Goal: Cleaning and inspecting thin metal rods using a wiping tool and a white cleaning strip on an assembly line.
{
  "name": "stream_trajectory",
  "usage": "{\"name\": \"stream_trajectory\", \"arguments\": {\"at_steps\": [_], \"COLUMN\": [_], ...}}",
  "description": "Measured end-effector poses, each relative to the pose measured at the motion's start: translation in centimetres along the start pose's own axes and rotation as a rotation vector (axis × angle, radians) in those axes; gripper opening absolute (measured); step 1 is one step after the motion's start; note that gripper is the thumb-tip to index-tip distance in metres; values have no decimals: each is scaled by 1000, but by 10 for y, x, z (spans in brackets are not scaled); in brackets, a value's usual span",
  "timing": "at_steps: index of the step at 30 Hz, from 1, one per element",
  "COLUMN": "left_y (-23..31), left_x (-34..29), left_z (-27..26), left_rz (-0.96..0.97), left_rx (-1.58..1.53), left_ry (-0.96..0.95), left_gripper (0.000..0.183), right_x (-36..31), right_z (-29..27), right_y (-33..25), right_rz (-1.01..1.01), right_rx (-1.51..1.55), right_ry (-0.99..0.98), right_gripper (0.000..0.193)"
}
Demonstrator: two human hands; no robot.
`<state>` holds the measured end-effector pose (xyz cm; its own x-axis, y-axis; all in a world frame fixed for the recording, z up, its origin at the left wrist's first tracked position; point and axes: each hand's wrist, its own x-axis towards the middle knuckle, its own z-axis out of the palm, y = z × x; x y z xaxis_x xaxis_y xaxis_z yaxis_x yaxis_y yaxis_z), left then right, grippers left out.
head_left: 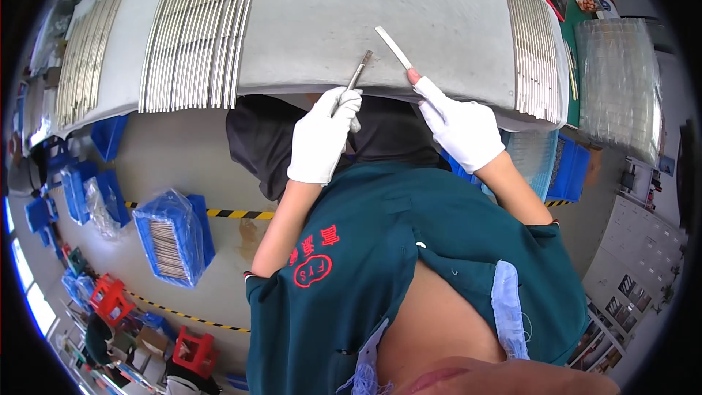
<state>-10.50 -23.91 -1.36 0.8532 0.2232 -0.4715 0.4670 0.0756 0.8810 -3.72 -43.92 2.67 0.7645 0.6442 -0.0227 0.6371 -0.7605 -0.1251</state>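
My left hand, in a white glove, is closed around a slim metal rod whose darker, narrower tip points up and away from me. To its right, my right hand wears a glove with a bare fingertip showing. Its fingers pinch a flat, pale strip, which slants to the far left, apart from the rod. Both pieces are held over the near edge of a table covered in grey-white cloth. The lower end of the rod is hidden inside my left hand.
Long rows of metal rods lie at the left, far left and right of the table. A clear plastic-wrapped stack stands beyond the right end. On the floor at left sits a blue crate with rods, near striped floor tape.
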Motion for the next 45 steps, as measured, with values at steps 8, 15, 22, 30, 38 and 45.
{"name": "stream_trajectory", "arguments": {"at_steps": [8,15,22,30,38,45], "left_y": [9,14,17,16,3,9], "left_x": [-2,-3,-2,-4,-5,-8], "left_z": [-1,-4,-7,-4,16,23], "left_rz": [-19,-49,-113,-118,-91,-107], "left_rx": [-160,-278,-185,-256,-363,-379], "left_ry": [-124,-145,-95,-150,-25,34], "left_gripper": [28,28,27,29,27,26], "right_x": [-6,-8,7,-17,-2,8], "right_z": [15,-1,7,4,7,11], "right_y": [10,4,-5,12,-12,-20], "right_rz": [-54,-175,-152,-139,-103,-131], "right_rx": [60,65,-4,-47,122,39], "right_ry": [102,3,49,124,24,108], "right_gripper": [56,59,55,53,55,62]}}
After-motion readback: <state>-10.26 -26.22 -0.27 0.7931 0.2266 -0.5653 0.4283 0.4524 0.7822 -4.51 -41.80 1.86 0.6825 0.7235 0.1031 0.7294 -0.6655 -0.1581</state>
